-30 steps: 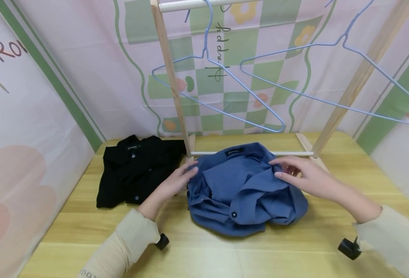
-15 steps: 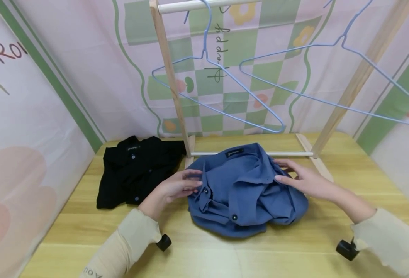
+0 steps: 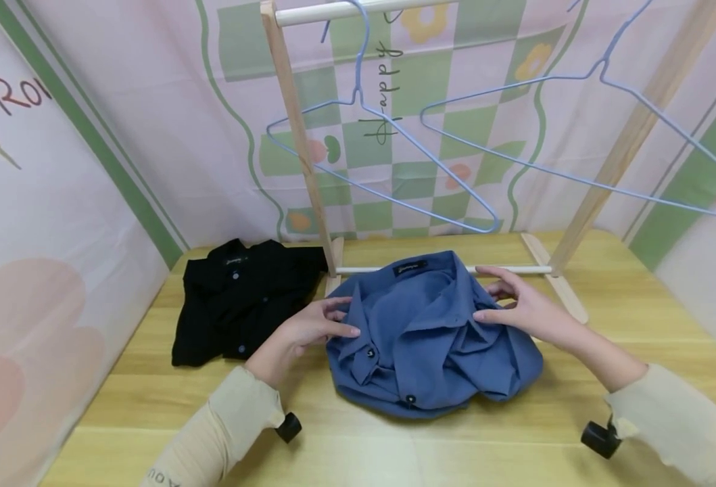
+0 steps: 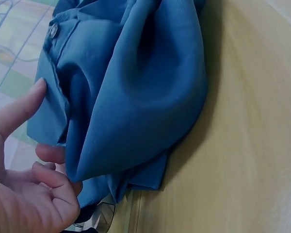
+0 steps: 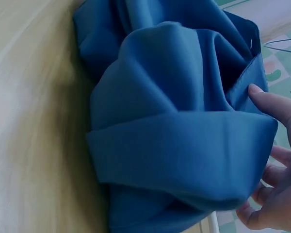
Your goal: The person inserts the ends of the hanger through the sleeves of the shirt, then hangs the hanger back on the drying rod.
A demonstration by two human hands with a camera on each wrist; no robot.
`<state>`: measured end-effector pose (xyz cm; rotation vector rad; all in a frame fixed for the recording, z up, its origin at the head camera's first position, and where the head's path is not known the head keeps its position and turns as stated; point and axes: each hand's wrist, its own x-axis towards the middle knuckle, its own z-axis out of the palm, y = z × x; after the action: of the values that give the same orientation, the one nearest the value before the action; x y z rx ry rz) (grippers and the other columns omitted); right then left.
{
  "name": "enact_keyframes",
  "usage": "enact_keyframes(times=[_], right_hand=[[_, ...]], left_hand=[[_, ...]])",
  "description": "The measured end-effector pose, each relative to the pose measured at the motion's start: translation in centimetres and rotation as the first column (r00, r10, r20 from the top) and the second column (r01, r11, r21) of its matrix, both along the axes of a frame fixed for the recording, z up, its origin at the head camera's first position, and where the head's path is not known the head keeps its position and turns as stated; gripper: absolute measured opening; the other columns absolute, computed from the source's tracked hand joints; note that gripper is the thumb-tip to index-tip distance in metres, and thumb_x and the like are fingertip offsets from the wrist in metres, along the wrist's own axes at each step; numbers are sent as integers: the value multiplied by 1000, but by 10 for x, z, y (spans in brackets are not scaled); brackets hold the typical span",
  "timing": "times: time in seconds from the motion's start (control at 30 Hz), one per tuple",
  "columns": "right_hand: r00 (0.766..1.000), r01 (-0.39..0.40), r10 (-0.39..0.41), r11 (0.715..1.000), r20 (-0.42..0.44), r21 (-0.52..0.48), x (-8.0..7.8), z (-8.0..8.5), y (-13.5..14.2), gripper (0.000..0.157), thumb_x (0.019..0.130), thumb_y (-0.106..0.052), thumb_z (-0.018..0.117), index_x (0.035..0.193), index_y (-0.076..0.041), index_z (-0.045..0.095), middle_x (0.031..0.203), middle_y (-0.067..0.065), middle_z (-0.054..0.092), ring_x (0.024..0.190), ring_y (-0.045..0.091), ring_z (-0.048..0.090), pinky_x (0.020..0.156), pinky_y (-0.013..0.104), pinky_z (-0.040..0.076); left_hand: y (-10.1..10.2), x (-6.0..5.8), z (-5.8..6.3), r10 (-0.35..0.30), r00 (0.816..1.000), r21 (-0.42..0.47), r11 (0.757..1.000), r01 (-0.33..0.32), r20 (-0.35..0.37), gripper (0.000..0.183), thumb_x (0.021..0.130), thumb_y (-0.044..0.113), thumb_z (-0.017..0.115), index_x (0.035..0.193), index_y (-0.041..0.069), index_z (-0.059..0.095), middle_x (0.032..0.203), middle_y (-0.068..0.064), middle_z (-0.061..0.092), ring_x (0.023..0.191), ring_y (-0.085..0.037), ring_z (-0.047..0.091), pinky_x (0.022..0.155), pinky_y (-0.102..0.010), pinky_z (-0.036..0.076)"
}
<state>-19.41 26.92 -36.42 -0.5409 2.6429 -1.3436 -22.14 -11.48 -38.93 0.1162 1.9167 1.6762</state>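
Note:
A crumpled blue button-up shirt (image 3: 431, 338) lies between the two hands in the head view, its dark neck label at the far side. My left hand (image 3: 310, 331) holds its left front edge. In the left wrist view the thumb (image 4: 26, 107) lies on a flap of cloth, and the other fingers are curled behind it. At the right side, my right hand (image 3: 531, 304) holds the other front edge, thumb in front and fingers partly hidden behind the cloth. The right wrist view shows that thumb (image 5: 269, 102) against the fabric edge, beside a broad fold.
A black shirt (image 3: 242, 304) lies at the left on the wooden table (image 3: 394, 453). Behind the blue shirt stands a wooden rack (image 3: 291, 101). Two blue wire hangers, a left hanger (image 3: 424, 152) and a right hanger (image 3: 516, 162), hang from it above the shirt.
The left hand has moved down and slightly right along the blue shirt, folding its left front edge inward. On the right, the fingers have spread wider and the front edge has shifted slightly left.

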Motion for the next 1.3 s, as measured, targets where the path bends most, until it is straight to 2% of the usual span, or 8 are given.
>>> enact_keyframes(times=[0.2, 0.3, 0.4, 0.6, 0.77, 0.9, 1.1, 1.3], right_hand=[[997, -49, 43, 993, 58, 103, -8, 7, -6, 80, 96, -25, 73, 158, 2, 31, 134, 24, 52, 118, 38, 54, 90, 45, 49], [992, -93, 80, 987, 99, 130, -14, 10, -8, 85, 97, -30, 73, 159, 3, 26, 134, 25, 51, 110, 33, 57, 85, 41, 49], [985, -109, 87, 984, 149, 142, -21, 11, -8, 90, 98, -34, 71, 160, 6, 20, 131, 25, 51, 102, 27, 55, 81, 38, 47], [983, -76, 43, 980, 177, 184, -26, 7, -12, 80, 98, -38, 70, 151, 12, 37, 143, 33, 49, 124, 44, 54, 99, 52, 47], [989, -27, 15, 996, 149, 81, -21, 8, -17, 48, 95, -32, 74, 125, 3, 61, 124, 22, 60, 111, 36, 57, 92, 44, 48], [986, 5, 4, 998, 167, -57, -16, 9, -18, 28, 95, -24, 75, 103, -2, 60, 93, 8, 58, 88, 23, 56, 78, 31, 46], [989, 55, -30, 983, 144, -173, -12, 8, -12, 18, 98, -13, 70, 101, 0, 58, 75, -4, 59, 73, 14, 58, 68, 26, 48], [988, 148, -140, 975, 58, -168, -10, 12, 0, 9, 98, -11, 70, 102, -7, 64, 83, -10, 68, 76, 8, 61, 67, 23, 50]], left_hand=[[0, 2, 3, -38, 997, -27, 999, 36, -66, 63, 86, -1, 77, 145, -1, 53, 110, -4, 71, 82, -7, 61, 72, -21, 49], [1, 2, 6, -50, 991, -45, 998, 45, -124, 56, 85, -2, 79, 137, -1, 59, 113, -7, 71, 88, -10, 61, 78, -24, 50], [3, 2, 8, -64, 981, -59, 997, 54, -185, 52, 85, -1, 80, 134, -1, 62, 117, -9, 70, 104, -16, 64, 94, -30, 51], [3, 1, 11, -15, 967, -66, 998, -2, -255, 45, 84, -3, 80, 127, -6, 68, 111, -11, 73, 100, -20, 67, 95, -35, 52], [1, 2, 13, 9, 962, -40, 999, -21, -271, 46, 85, -3, 78, 130, -6, 66, 115, -13, 72, 102, -21, 67, 96, -36, 51], [0, 3, 14, 10, 962, -18, 1000, -16, -272, 51, 88, -3, 76, 137, -4, 61, 123, -16, 69, 110, -26, 65, 99, -39, 51], [-3, 4, 16, 38, 958, 30, 999, -30, -285, 50, 94, -1, 71, 141, -2, 54, 129, -19, 65, 115, -28, 64, 96, -41, 53], [-5, 0, 19, 68, 928, 88, 995, -39, -366, 31, 97, 0, 68, 125, -2, 56, 118, -16, 67, 101, -23, 67, 84, -35, 56]])
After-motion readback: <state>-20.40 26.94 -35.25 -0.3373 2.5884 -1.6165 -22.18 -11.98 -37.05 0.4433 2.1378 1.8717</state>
